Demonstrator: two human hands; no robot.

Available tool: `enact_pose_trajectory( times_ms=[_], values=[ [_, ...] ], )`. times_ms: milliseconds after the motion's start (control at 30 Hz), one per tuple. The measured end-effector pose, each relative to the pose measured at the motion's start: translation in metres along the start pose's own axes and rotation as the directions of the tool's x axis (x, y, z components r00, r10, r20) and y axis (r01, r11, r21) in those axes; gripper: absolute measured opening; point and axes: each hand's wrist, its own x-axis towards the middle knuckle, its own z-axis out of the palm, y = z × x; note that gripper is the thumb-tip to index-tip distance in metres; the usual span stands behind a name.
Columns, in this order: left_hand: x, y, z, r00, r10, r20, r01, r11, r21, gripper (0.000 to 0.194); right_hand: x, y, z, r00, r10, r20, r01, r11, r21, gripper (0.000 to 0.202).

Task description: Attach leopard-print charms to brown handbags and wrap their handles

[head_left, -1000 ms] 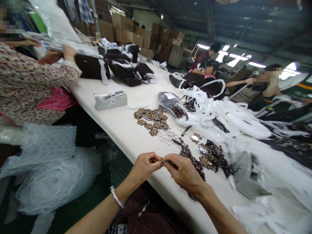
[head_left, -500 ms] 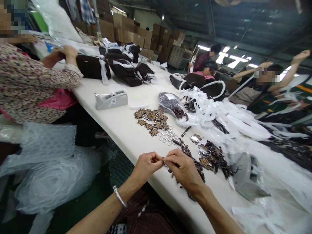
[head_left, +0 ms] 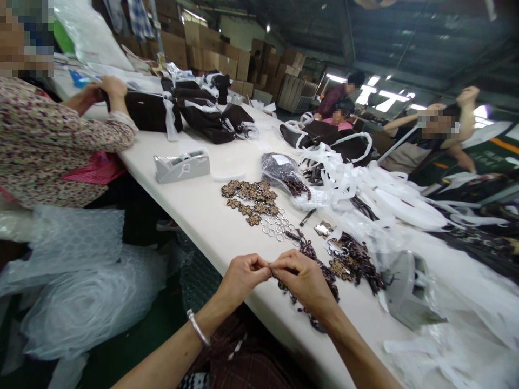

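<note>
My left hand and my right hand meet fingertip to fingertip over the near table edge. Both are closed in a pinch on something small that the fingers hide. Beneath and beside my right hand lies a pile of dark brown beaded chains. Just beyond my hands are loose silver split rings. Farther back sits a heap of leopard-patterned flower-shaped charms. Another cluster of dark chains with patterned charms is to the right.
A grey tape dispenser stands at the left edge, another at the right. Dark bags lie at the back left, where a co-worker's hands touch one. White strips cover the right side. Bubble wrap lies below left.
My hands keep nearly the same pinched pose, with the fingertips shifting slightly. The view has moved a little. At the right, a co-worker's raised arm has come lower and inward.
</note>
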Motion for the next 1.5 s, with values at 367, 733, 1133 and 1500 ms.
enact_pose_trajectory(
  times_ms=[367,733,1133,1500],
  values=[
    [-0.003,0.008,0.002,0.999,0.031,-0.020,-0.029,0.995,0.091,0.016,0.000,0.007,0.003,0.998,0.008,-0.066,-0.012,0.998,-0.065,0.016],
    [0.004,-0.001,-0.004,0.987,-0.096,0.129,0.129,0.951,-0.281,0.024,0.017,0.040,-0.023,0.981,0.187,0.048,-0.189,0.980,0.053,0.019],
    [0.015,-0.017,-0.022,0.982,-0.185,-0.037,0.161,0.923,-0.351,0.028,-0.003,0.037,-0.026,0.970,0.040,0.239,0.072,0.895,-0.441,0.014],
    [0.009,-0.004,-0.016,0.989,-0.112,-0.092,0.085,0.963,-0.257,0.023,0.012,0.054,0.023,0.984,0.011,0.179,0.102,0.786,-0.609,0.010]
  ],
)
